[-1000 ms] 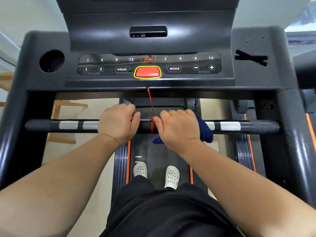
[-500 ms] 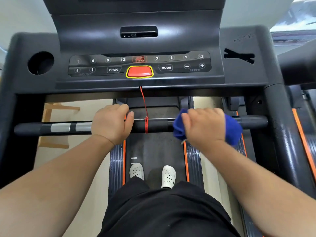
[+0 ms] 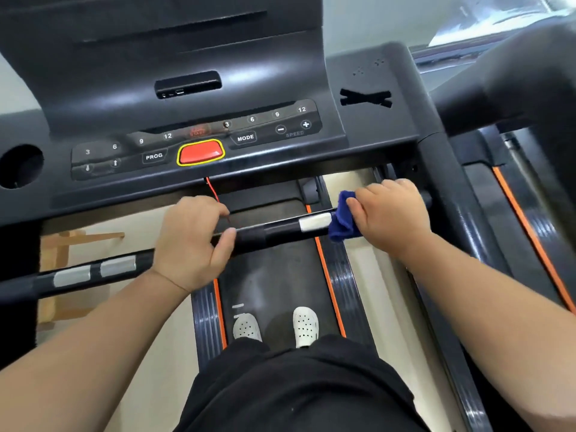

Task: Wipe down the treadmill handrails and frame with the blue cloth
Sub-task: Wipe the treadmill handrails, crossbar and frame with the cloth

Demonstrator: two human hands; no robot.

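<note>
A black crossbar handrail [image 3: 274, 230] with silver sensor patches runs across the treadmill below the console. My left hand [image 3: 193, 241] grips the bar near its middle, fingers curled over the top. My right hand [image 3: 391, 218] grips the blue cloth [image 3: 343, 219], wrapped round the bar near its right end, just right of a silver patch [image 3: 314, 222]. Most of the cloth is hidden under my palm. The right upright of the frame [image 3: 461, 213] stands just beyond my right hand.
The console [image 3: 199, 141] with a red stop button [image 3: 201, 152] sits above the bar, and a red safety cord [image 3: 212, 190] hangs from it. White shoes [image 3: 305, 325] stand on the belt. A second treadmill [image 3: 530, 198] is at the right, wooden furniture [image 3: 62, 244] at the left.
My right hand has slid the blue cloth along the bar from the middle to its right end. My left hand has stayed on the bar. The view has tilted and shifted.
</note>
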